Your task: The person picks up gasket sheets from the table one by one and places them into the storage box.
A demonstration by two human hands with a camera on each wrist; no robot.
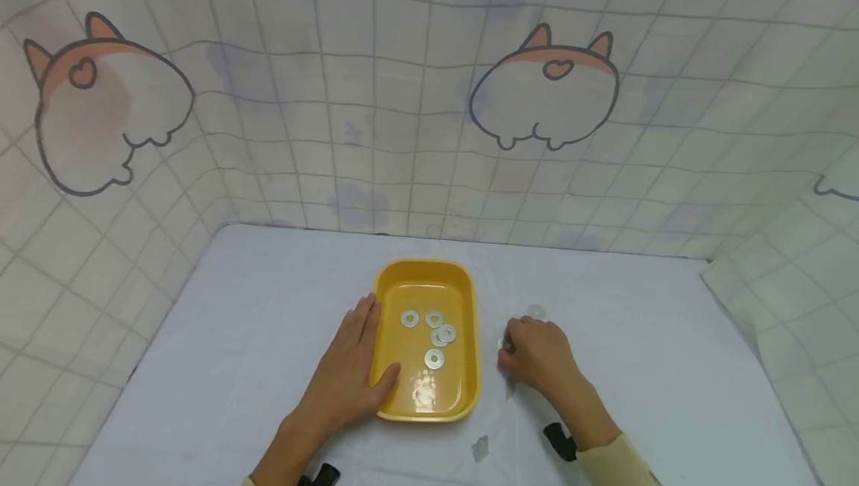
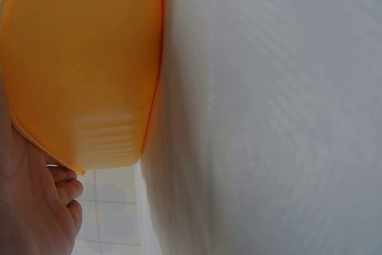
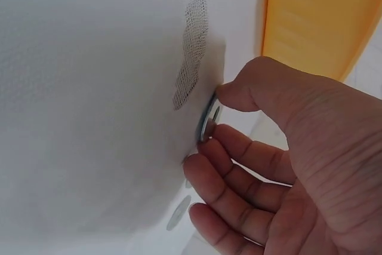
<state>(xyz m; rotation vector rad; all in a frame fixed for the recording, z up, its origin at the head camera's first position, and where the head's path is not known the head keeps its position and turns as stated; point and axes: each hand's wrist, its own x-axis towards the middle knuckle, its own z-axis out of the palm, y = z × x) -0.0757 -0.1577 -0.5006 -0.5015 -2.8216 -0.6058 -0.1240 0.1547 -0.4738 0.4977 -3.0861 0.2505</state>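
A yellow tray (image 1: 458, 389) lies on the white-covered table, with several flat metal washers (image 1: 427, 361) inside, two of them overlapping. My left hand (image 1: 349, 367) rests along its left side, fingers extended and thumb over the rim; the left wrist view has this hand (image 2: 36, 201) against the tray's outer wall (image 2: 83, 58). Right of the tray, my right hand (image 1: 540, 355) is low over the cloth. Seen from the right wrist, its thumb and fingertips pinch a washer (image 3: 206, 117) tilted up at the cloth. Another washer (image 3: 179, 212) lies flat beyond the fingers.
A loose washer (image 1: 535, 311) lies on the table past my right hand. Grey mesh-like patches (image 1: 479, 449) mark the cloth near the front. Curtains (image 1: 403, 98) printed with a grid and cartoon animals hang behind and at both sides.
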